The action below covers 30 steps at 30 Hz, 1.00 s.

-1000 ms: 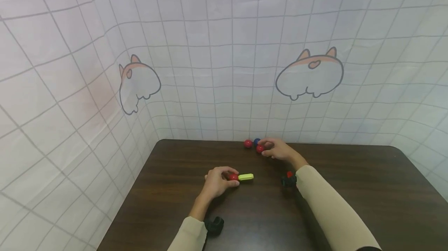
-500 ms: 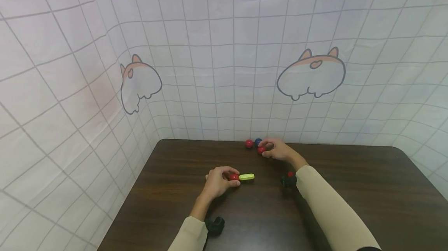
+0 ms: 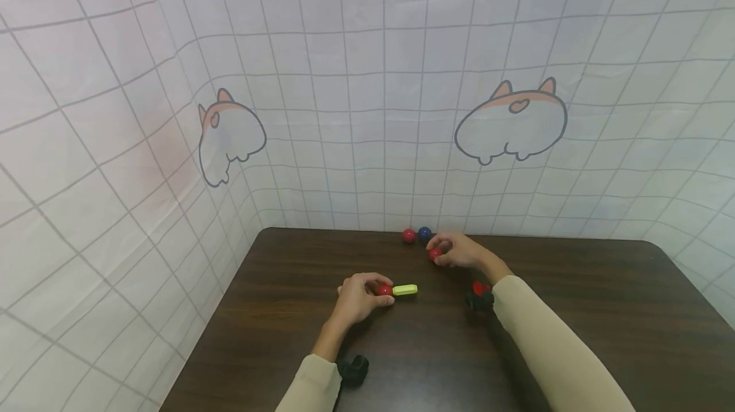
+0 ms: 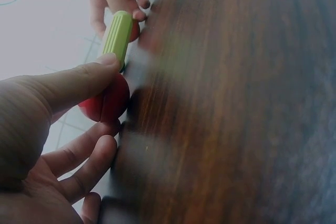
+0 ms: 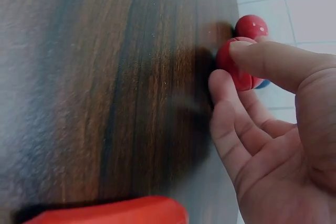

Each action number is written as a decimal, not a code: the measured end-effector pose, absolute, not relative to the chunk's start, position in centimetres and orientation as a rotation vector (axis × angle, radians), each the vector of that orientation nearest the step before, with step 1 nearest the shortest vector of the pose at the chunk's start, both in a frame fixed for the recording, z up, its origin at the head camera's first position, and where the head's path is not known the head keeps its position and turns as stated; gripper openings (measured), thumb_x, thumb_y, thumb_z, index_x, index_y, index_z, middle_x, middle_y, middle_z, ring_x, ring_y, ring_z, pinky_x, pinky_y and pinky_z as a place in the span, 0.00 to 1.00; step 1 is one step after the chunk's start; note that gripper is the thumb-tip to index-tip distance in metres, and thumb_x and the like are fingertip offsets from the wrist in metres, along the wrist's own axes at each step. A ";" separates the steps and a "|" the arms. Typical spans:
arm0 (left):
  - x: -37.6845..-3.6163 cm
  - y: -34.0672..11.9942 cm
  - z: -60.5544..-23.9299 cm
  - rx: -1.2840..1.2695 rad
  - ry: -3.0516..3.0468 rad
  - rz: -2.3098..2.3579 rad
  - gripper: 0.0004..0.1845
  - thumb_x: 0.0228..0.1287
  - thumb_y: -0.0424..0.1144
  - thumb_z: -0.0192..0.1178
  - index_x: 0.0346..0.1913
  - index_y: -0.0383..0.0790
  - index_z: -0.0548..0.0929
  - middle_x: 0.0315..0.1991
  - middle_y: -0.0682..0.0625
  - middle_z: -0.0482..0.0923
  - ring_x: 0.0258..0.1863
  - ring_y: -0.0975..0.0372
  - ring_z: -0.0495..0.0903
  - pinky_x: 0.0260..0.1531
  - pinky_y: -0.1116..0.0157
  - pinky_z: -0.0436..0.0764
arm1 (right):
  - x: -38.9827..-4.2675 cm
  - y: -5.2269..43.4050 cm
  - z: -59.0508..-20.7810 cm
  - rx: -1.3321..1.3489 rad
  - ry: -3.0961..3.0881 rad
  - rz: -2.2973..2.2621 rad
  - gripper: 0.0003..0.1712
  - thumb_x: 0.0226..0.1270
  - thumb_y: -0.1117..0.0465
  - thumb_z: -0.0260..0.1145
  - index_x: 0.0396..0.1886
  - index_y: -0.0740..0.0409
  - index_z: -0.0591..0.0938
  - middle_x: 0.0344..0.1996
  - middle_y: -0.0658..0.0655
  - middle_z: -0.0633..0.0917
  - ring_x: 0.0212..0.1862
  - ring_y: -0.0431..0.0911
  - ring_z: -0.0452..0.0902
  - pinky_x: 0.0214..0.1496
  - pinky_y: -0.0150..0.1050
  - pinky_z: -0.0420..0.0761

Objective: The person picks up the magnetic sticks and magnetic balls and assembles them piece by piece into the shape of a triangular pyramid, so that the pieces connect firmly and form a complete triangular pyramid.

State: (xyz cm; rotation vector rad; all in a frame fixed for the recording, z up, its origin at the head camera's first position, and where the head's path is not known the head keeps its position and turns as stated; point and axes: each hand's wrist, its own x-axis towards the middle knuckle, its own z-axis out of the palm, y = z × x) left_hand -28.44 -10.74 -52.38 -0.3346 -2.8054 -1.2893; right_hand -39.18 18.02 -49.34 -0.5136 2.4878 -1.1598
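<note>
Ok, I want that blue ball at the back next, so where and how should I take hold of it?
Pinch the blue ball across its round sides from above and in front. The cloth wall is close behind it, and a loose red ball sits right beside it on the left.

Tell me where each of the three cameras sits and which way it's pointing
Head: on the head, looking forward and down at the table; both hands and sleeves show.
Left wrist: behind the left hand, facing its red ball and green stick.
Right wrist: behind the right hand, facing its pinched red ball.
Shared: the left wrist and head views both show the green stick.
</note>
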 end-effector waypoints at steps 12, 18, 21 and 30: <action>-28.6 -10.7 -52.5 -0.321 -2.815 -1.275 0.15 0.52 0.45 0.79 0.44 0.55 0.91 0.33 0.59 0.87 0.27 0.68 0.78 0.42 0.55 0.57 | -36.4 18.8 -48.8 -0.560 2.390 -1.394 0.22 0.68 0.65 0.70 0.60 0.62 0.80 0.47 0.61 0.83 0.37 0.53 0.79 0.28 0.40 0.80; -28.6 -10.7 -52.5 -0.313 -2.826 -1.265 0.14 0.52 0.47 0.79 0.43 0.58 0.91 0.33 0.60 0.87 0.28 0.68 0.78 0.41 0.56 0.57 | -34.5 18.8 -48.8 -0.586 2.388 -1.444 0.23 0.67 0.64 0.72 0.60 0.62 0.80 0.46 0.61 0.83 0.22 0.46 0.73 0.24 0.39 0.78; -28.5 -10.7 -52.4 -0.319 -2.822 -1.276 0.14 0.52 0.46 0.79 0.43 0.58 0.91 0.33 0.60 0.87 0.28 0.68 0.78 0.41 0.56 0.57 | -33.6 18.8 -49.1 -0.603 2.382 -1.461 0.22 0.67 0.64 0.72 0.59 0.60 0.80 0.46 0.62 0.82 0.22 0.44 0.73 0.23 0.37 0.78; -28.3 -10.6 -52.0 -0.330 -2.812 -1.287 0.14 0.53 0.45 0.79 0.44 0.56 0.91 0.33 0.59 0.87 0.29 0.67 0.79 0.41 0.56 0.57 | -31.6 18.5 -50.9 -0.614 2.330 -1.568 0.23 0.67 0.63 0.72 0.60 0.62 0.79 0.47 0.64 0.83 0.20 0.41 0.73 0.21 0.34 0.76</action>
